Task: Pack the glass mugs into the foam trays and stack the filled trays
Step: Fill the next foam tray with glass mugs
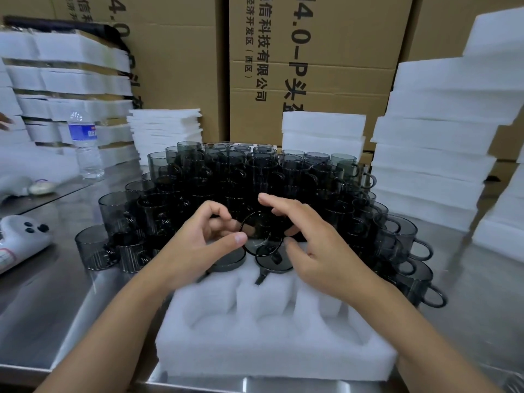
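Left grip (198,239), right grip (320,251) both round one mug (262,236); two mugs (230,261) in one foam tray (272,353).

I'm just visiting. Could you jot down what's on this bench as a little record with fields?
Worker: one person, bare hands
Held item: dark glass mug, tilted with its rim toward the camera, pinched by the left hand
Right hand: fingers spread beside that mug; contact unclear
Foam tray: two mugs seated in the far row, near row empty
Waiting mugs: crowded behind the tray on the metal table
Foam stacks: piled at the right
Also: water bottle, cardboard boxes
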A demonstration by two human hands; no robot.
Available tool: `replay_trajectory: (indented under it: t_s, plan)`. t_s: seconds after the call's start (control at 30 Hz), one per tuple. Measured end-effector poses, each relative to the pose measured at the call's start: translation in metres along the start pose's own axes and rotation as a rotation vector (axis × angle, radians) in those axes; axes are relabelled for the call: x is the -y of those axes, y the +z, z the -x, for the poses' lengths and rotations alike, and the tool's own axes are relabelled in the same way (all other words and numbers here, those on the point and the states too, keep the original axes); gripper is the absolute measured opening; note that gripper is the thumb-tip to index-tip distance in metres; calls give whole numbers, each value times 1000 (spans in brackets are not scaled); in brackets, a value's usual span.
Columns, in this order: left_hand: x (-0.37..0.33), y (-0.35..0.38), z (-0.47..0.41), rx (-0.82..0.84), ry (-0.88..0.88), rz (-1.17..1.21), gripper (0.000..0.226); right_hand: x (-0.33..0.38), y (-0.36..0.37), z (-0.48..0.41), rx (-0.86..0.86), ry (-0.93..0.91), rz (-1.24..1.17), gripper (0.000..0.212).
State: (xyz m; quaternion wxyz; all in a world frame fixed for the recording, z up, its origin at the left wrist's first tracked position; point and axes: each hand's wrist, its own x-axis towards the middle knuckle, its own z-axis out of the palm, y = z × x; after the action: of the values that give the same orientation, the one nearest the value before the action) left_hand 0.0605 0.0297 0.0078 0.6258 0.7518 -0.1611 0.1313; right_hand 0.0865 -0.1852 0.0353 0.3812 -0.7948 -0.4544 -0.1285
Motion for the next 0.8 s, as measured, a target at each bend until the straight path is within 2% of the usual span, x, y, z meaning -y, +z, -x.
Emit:
replay_trajectory:
  t_s: [0.1, 0.3, 0.53, 0.7, 0.8]
  plan:
    - [-2, 0, 0, 9, 22, -59, 20, 0, 0, 0, 21, -4, 27, 80]
    - [-2, -1, 0, 5, 92, -93, 16, 1, -2, 0, 68, 38, 55, 82]
    - [-4, -2, 2, 76, 112, -119, 34, -4, -6, 1, 40, 89, 55, 66]
    - [-3, -2, 2, 84, 84, -119, 36, -7, -22, 2, -161, 161, -132, 53]
    - [-3, -2, 3, 84, 80, -113, 35, -11, -36, 3, -118, 218, -248, 56]
